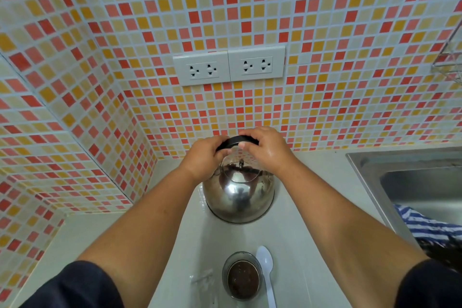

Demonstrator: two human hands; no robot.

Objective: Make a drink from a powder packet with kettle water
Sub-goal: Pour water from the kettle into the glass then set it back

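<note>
A shiny steel kettle (237,195) stands on the pale counter near the tiled back wall, its lid on. Both hands grip its black arched handle (236,140): my left hand (203,155) holds the left end, my right hand (265,147) the right end. Close to me, a clear glass (242,276) holds dark brown liquid or wet powder. A white plastic spoon (267,270) lies just right of the glass. A clear torn wrapper (202,280) lies left of the glass; I cannot tell whether it is the powder packet.
A steel sink (422,190) is set into the counter (300,245) at the right, with a blue-and-white striped cloth (430,225) over its near edge. Two white double wall sockets (228,66) sit above the kettle. A wire rack (450,57) hangs at the far right.
</note>
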